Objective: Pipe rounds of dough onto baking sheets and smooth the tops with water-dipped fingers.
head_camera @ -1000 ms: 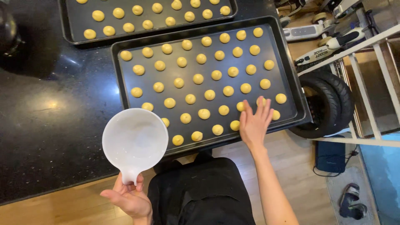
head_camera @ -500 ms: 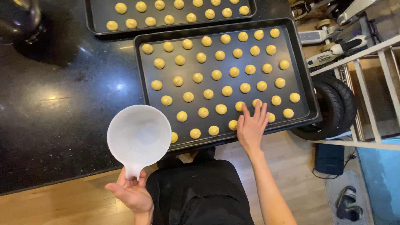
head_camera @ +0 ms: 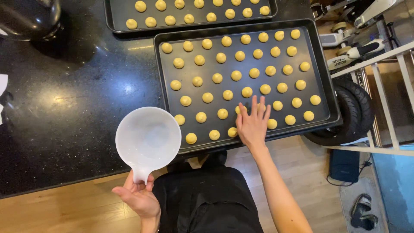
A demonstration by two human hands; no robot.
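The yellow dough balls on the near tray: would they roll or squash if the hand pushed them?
The dough balls look soft, so they would probably squash under the right hand. Their domed tops and flat seats suggest little rolling. The dark tray looks smooth, so some may slide.

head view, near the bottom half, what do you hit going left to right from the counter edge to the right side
black counter → white handled bowl held by the left hand → right hand flat on the near baking tray of yellow dough balls → black tyres → white rack frame
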